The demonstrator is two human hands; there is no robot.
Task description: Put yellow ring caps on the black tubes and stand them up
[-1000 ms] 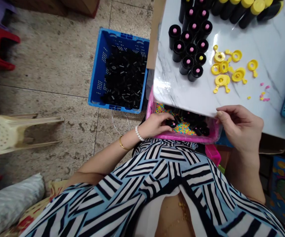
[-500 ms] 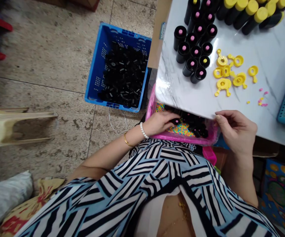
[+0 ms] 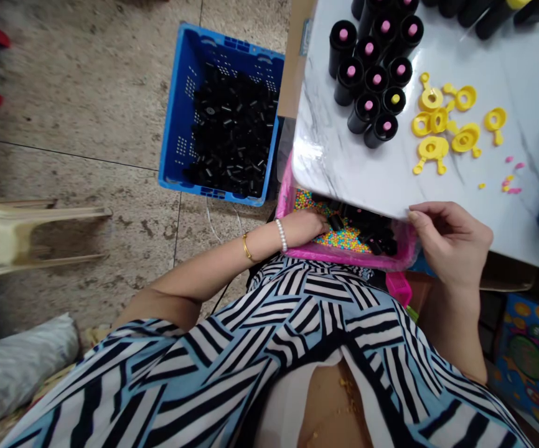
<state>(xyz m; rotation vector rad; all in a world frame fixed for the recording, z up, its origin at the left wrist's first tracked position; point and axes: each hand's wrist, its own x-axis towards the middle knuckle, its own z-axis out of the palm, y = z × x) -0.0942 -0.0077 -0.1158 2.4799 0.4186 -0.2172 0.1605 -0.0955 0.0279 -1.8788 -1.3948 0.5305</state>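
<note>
My left hand (image 3: 303,228) reaches into a pink tray (image 3: 344,255) in front of my lap, below the table edge. Its fingers are curled down among small multicoloured beads (image 3: 344,240), and the fingertips are hidden. Right beside those fingers lies a black tube (image 3: 335,221); more black tubes (image 3: 381,241) are heaped on the tray's right side. At the table's front edge, my right hand (image 3: 456,239) has thumb and forefinger pinched together. What that pinch holds, if anything, is too small to make out.
Black tubes with pink or yellow tips (image 3: 376,79) stand on the marble-patterned table (image 3: 358,180). Yellow ring-shaped parts (image 3: 432,148) and tiny pink and yellow pieces (image 3: 512,183) lie right of them. A blue crate (image 3: 169,137) of black pieces sits on the floor, left.
My left hand has drawn back slightly left from a pink-tipped black tube, its fingers now curled lower into the beads. My right hand stays pinched at the table edge. The view has shifted slightly.
</note>
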